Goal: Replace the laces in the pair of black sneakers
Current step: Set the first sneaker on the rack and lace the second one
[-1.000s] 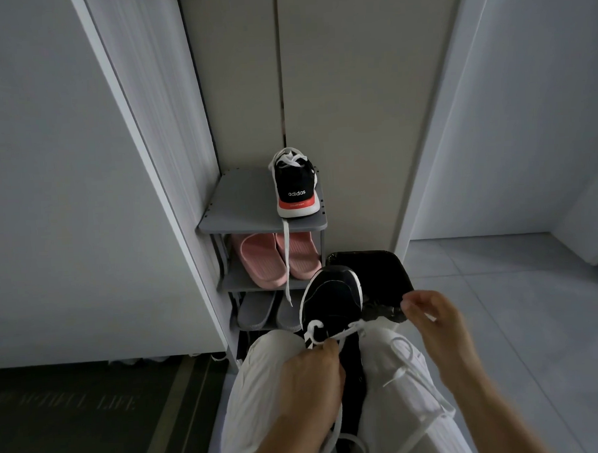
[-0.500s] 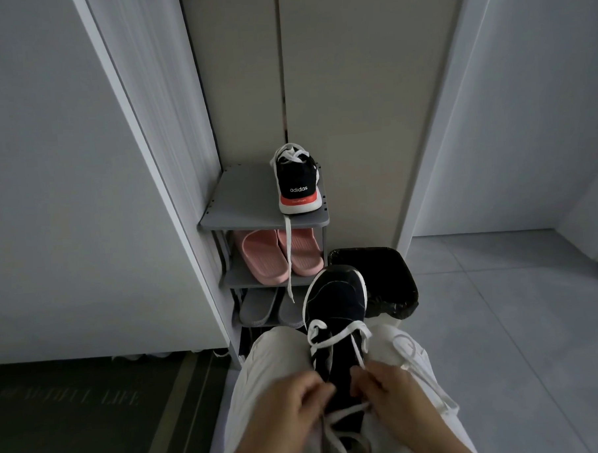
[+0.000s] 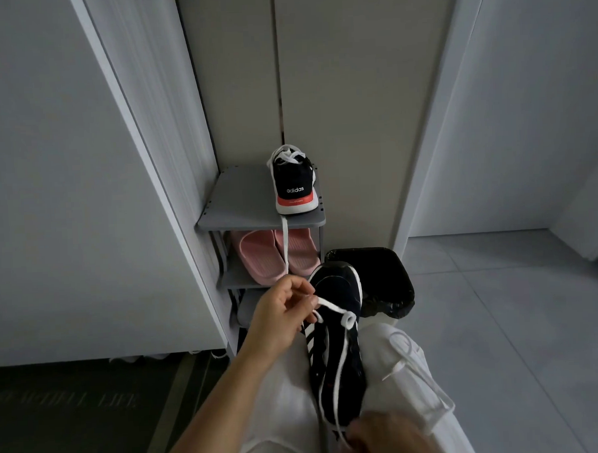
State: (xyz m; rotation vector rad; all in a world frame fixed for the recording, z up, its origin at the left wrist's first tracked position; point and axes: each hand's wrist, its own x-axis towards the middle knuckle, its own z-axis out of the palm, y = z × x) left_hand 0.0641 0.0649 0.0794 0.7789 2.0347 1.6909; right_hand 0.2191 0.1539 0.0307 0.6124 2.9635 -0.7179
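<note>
The black sneaker (image 3: 355, 361) lies on the person's lap, between the legs in white trousers (image 3: 284, 398), toe pointing away. Half a second ago both hands were close together on the shoe. Now the left hand (image 3: 281, 316) has gone up and to the left, and it pinches the end of the white lace (image 3: 332, 306). The lace goes through a hole near the toe and runs down the shoe. The right hand (image 3: 385, 438) has dropped to the heel. It is blurry, so I cannot tell if it grips the lace. The other black sneaker (image 3: 294, 185) sits on the top shelf (image 3: 241, 201) of the shoe rack, above pink slippers (image 3: 257, 255).
</note>
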